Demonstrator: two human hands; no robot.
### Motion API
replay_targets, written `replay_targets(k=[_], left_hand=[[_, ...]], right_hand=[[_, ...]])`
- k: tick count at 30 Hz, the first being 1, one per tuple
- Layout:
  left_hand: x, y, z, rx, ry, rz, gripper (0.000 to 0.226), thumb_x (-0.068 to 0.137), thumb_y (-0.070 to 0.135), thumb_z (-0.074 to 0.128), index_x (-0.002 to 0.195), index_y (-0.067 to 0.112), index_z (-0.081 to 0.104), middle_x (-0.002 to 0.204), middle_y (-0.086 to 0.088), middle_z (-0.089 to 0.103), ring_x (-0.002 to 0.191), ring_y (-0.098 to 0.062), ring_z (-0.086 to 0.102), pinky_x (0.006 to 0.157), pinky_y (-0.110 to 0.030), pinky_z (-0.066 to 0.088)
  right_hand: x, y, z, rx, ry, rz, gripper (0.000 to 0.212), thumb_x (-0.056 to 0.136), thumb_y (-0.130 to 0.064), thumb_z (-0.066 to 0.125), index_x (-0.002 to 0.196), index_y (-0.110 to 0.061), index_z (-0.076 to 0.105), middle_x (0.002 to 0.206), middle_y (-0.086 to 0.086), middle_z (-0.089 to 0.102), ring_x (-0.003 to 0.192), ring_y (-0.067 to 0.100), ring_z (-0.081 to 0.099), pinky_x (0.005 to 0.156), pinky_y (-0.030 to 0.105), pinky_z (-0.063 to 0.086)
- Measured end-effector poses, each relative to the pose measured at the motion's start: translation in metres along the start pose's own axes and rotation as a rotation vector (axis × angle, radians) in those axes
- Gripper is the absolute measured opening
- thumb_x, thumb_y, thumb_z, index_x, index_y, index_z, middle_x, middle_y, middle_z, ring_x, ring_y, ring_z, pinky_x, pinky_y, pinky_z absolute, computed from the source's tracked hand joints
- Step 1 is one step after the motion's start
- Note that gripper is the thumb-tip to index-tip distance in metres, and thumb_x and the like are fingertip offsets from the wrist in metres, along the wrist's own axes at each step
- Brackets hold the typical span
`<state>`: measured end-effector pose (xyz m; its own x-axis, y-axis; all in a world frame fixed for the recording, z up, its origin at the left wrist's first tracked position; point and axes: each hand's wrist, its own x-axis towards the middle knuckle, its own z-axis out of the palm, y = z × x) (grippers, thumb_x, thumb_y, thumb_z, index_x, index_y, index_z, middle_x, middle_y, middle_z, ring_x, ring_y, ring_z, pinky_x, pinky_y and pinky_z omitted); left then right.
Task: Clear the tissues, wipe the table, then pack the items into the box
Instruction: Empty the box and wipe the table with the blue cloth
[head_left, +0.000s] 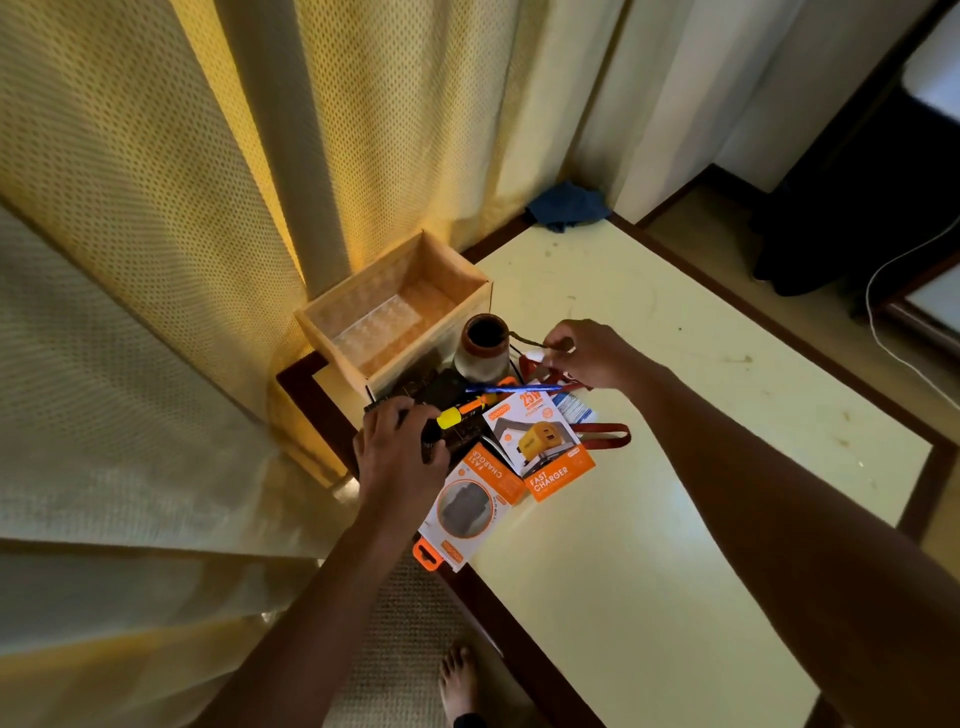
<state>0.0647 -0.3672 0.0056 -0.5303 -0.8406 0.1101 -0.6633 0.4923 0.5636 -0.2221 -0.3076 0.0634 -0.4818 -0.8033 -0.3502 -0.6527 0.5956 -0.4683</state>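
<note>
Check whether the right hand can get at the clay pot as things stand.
Probably yes. The right hand hovers just beside the clay pot, with only the thin cord it pinches lying between them. It would likely need to drop that cord first.

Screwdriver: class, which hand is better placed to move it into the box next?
Left, probably. The left hand, though gripping a dark item, sits at the screwdriver, near the box; the right hand is past the pot, pinching a cord.
</note>
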Motion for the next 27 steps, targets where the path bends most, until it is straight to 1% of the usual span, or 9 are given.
replay_targets(k=[5, 7, 9, 11, 12, 15, 17, 23, 27], left_hand=[[-0.003, -0.004, -0.005, -0.002, 0.001, -0.006, 0.035, 0.082, 0.014, 0.079, 0.115, 0.021, 0.07, 0.126, 0.0, 0.058, 0.121, -0.022, 0.047, 0.102, -0.051, 0.043], [-0.003, -0.005, -0.006, -0.009, 0.005, -0.006, 0.035, 0.082, 0.013, 0.079, 0.115, 0.02, 0.07, 0.126, 0.0, 0.058, 0.12, -0.021, 0.046, 0.102, -0.052, 0.043], [-0.003, -0.004, -0.005, -0.007, 0.002, -0.006, 0.035, 0.081, 0.013, 0.079, 0.114, 0.02, 0.07, 0.126, 0.0, 0.058, 0.121, -0.021, 0.046, 0.101, -0.052, 0.043], [-0.002, -0.004, -0.003, 0.003, 0.0, -0.001, 0.035, 0.081, 0.013, 0.08, 0.113, 0.02, 0.07, 0.125, -0.001, 0.058, 0.121, -0.023, 0.047, 0.101, -0.052, 0.042], [-0.002, -0.003, -0.003, 0.01, -0.004, 0.002, 0.035, 0.081, 0.013, 0.08, 0.113, 0.02, 0.07, 0.125, -0.001, 0.058, 0.122, -0.024, 0.048, 0.102, -0.051, 0.041], [0.0, -0.001, -0.003, 0.019, -0.026, -0.004, 0.034, 0.083, 0.015, 0.078, 0.116, 0.021, 0.069, 0.126, -0.001, 0.057, 0.125, -0.026, 0.049, 0.105, -0.05, 0.039], [0.002, 0.001, -0.003, 0.017, -0.042, -0.013, 0.034, 0.085, 0.016, 0.076, 0.118, 0.022, 0.068, 0.128, 0.0, 0.056, 0.127, -0.025, 0.048, 0.106, -0.051, 0.038], [0.003, 0.004, -0.006, 0.01, -0.059, -0.022, 0.034, 0.087, 0.017, 0.073, 0.119, 0.024, 0.067, 0.127, 0.002, 0.056, 0.127, -0.023, 0.047, 0.107, -0.049, 0.035], [0.0, 0.006, -0.007, 0.002, -0.064, -0.025, 0.032, 0.087, 0.016, 0.073, 0.118, 0.023, 0.067, 0.125, 0.001, 0.057, 0.128, -0.024, 0.048, 0.108, -0.049, 0.035]], right_hand=[[0.017, -0.006, 0.001, 0.052, -0.077, 0.016, 0.031, 0.092, -0.031, 0.075, 0.119, -0.016, 0.069, 0.105, 0.003, 0.071, 0.094, 0.021, 0.071, 0.083, 0.034, 0.059], [0.02, -0.002, 0.006, 0.089, -0.066, 0.037, 0.024, 0.094, -0.029, 0.072, 0.114, -0.015, 0.07, 0.1, 0.003, 0.071, 0.093, 0.021, 0.07, 0.077, 0.03, 0.054], [0.021, 0.003, 0.013, 0.063, -0.064, 0.045, 0.011, 0.096, -0.027, 0.068, 0.1, -0.017, 0.07, 0.093, 0.003, 0.07, 0.091, 0.025, 0.069, 0.068, 0.029, 0.047], [0.019, 0.005, 0.018, -0.005, -0.079, 0.008, 0.012, 0.098, -0.025, 0.065, 0.088, -0.022, 0.068, 0.088, 0.002, 0.07, 0.086, 0.024, 0.067, 0.062, 0.026, 0.044], [0.018, 0.006, 0.02, -0.051, -0.08, -0.017, 0.012, 0.1, -0.023, 0.062, 0.09, -0.023, 0.07, 0.091, 0.002, 0.072, 0.083, 0.021, 0.066, 0.06, 0.023, 0.041], [0.016, 0.005, 0.023, -0.125, -0.055, -0.092, 0.022, 0.102, -0.017, 0.058, 0.116, -0.02, 0.075, 0.104, 0.002, 0.075, 0.081, 0.015, 0.062, 0.059, 0.017, 0.037], [0.016, 0.004, 0.022, -0.148, -0.068, -0.12, 0.024, 0.103, -0.018, 0.057, 0.119, -0.021, 0.075, 0.106, 0.002, 0.075, 0.082, 0.017, 0.062, 0.06, 0.018, 0.037], [0.007, 0.009, 0.017, 0.009, -0.009, -0.083, 0.038, 0.1, 0.001, 0.052, 0.127, -0.016, 0.072, 0.121, 0.006, 0.073, 0.11, 0.023, 0.067, 0.071, 0.021, 0.045], [-0.001, 0.017, 0.016, 0.038, 0.018, -0.098, 0.032, 0.103, -0.005, 0.052, 0.128, -0.013, 0.07, 0.125, 0.008, 0.072, 0.112, 0.024, 0.069, 0.092, 0.036, 0.058]])
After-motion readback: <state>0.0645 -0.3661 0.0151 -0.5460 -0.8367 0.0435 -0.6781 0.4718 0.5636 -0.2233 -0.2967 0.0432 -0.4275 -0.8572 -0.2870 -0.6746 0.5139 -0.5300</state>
